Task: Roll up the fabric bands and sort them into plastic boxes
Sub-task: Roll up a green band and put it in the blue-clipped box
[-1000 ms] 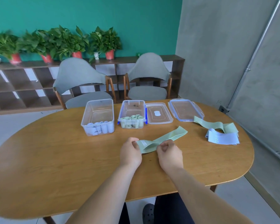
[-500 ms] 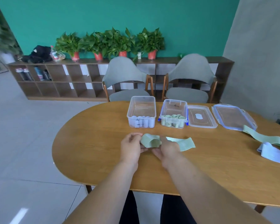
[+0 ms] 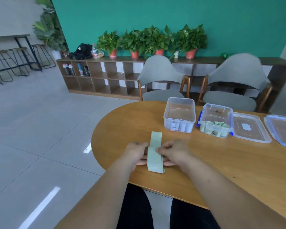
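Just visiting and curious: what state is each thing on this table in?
green band: unrolled, on the table
left hand: pinching the band
right hand: pinching the band
clear box: open, holding white rolls
blue-clipped box: open, holding green rolls
two lids: off, lying beside the boxes

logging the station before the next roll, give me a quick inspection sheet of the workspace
surface: oval wooden table
job's things: green band unrolled between the hands; open box of white rolls; open box of green rolls
clutter: clear lid and blue-edged lid lying flat right of the boxes
hands: left hand and right hand each pinch a side of the band
cables: nothing seen
surroundings: two grey chairs, shelf, potted plants, stools
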A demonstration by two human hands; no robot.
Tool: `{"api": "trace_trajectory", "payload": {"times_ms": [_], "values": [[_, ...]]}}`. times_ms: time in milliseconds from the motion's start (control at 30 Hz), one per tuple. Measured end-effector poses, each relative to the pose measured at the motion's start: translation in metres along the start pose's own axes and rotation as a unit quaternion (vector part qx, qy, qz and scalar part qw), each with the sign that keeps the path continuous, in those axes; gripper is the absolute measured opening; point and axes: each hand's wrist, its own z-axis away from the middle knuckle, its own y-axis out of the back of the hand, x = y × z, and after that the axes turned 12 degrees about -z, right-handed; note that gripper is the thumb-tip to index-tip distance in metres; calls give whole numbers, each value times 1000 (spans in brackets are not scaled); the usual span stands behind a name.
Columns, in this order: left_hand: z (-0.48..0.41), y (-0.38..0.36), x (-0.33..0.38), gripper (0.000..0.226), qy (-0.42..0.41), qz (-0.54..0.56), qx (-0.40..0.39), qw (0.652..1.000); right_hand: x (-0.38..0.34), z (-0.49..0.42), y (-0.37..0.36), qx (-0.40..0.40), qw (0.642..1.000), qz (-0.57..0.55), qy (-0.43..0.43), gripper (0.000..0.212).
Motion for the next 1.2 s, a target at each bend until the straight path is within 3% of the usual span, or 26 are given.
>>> {"api": "trace_trajectory", "payload": {"times_ms": [100,233,333,500,600,667,800,933,1000,1200], "values": [[-2,5,2,47,-4,-91,-28,995,0,-13,9,51,989,141,19,21],[-19,5,4,15,-43,-210,42,976,-1,-33,16,42,979,196,21,14],[-31,-1,6,8,-73,-229,113,964,0,-51,15,57,974,212,49,12],[-54,-14,13,16,-43,-126,106,986,0,-74,-2,27,993,107,41,39],[-66,-16,16,39,-48,-66,96,992,-3,-82,-12,3,997,64,53,44],[-63,-12,18,39,-51,-42,113,991,-9,-79,-14,22,998,30,60,43],[-68,0,17,34,-36,-9,142,989,-10,-84,-15,73,991,83,79,43],[-80,-1,28,32,-8,96,80,992,-13,-96,-24,-10,996,55,65,29],[-80,-1,34,31,-22,116,42,992,-18,-97,-27,-32,997,33,60,34],[-83,0,22,34,-39,40,104,993,-12,-93,-24,42,983,147,101,40]]}}
